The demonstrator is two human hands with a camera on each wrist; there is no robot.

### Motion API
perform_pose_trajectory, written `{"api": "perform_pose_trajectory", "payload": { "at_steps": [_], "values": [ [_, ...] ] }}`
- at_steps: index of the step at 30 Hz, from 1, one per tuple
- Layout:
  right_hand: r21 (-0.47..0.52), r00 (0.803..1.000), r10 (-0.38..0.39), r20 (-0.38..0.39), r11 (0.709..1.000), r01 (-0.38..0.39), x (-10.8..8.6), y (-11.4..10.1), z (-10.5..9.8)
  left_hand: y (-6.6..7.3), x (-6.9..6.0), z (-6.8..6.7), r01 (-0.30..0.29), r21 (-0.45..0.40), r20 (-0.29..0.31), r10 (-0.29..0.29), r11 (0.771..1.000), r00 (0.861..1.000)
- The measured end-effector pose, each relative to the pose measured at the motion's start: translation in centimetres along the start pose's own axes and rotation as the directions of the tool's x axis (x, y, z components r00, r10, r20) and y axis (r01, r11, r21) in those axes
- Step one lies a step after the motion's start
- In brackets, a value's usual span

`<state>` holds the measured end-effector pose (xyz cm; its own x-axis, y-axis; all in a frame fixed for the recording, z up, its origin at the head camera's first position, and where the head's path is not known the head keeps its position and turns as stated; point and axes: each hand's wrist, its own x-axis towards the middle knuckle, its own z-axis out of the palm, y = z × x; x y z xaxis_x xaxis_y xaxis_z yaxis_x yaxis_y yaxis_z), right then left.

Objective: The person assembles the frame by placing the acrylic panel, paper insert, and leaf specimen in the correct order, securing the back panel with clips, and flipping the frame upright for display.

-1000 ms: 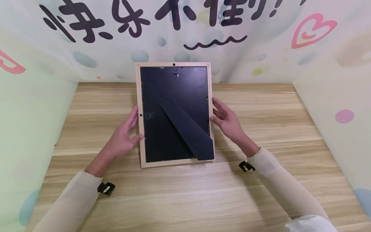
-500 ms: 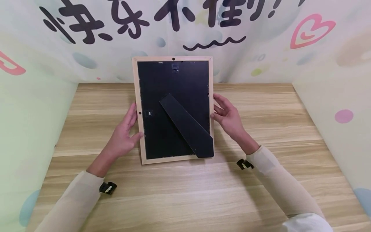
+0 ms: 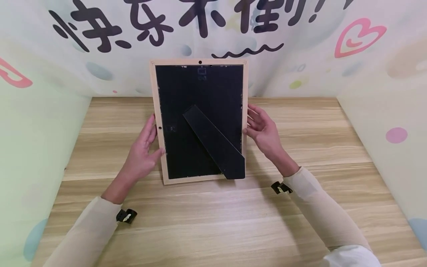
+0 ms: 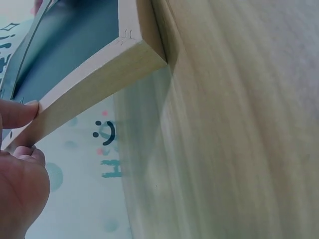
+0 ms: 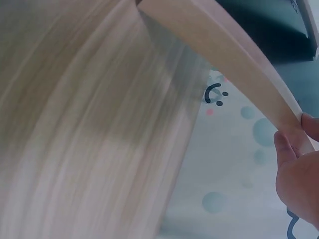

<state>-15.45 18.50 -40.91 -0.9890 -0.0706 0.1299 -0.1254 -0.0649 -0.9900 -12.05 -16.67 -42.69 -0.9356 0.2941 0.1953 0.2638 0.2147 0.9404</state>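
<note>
A picture frame with a pale wood border and a black back panel stands on its lower edge, its back turned to me. A black easel leg runs slantwise across the panel to the lower right. On the left border, my left hand grips the side, thumb on the back face and fingers round the outer edge. My right hand holds the opposite side in a similar pinch. In the left wrist view, a lower corner of the frame meets the tabletop. The frame's front is hidden.
The wood-grain table lies under and around the frame. Behind it rises a white printed backdrop with large black characters, and similar printed sheets flank both sides. A black wrist camera sits at the left sleeve.
The frame's top edge has risen, and the frame looks more upright. Its lower edge has shifted slightly away from me. Both hands have moved up a little with it, keeping their grip.
</note>
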Motion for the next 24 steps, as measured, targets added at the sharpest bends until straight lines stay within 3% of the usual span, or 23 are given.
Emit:
{"api": "perform_pose_trajectory", "payload": {
  "at_steps": [7,24],
  "values": [
    [0.011,1.0,-0.002,-0.031,1.0,0.002,0.2,-0.4,0.1,0.1,0.2,0.2,-0.042,0.078,-0.014,0.044,0.996,0.999],
    [-0.013,0.995,-0.071,-0.072,0.997,0.07,0.7,-1.5,0.5,0.6,0.7,0.4,-0.02,0.242,-0.087,0.042,0.97,0.995]
  ]
}}
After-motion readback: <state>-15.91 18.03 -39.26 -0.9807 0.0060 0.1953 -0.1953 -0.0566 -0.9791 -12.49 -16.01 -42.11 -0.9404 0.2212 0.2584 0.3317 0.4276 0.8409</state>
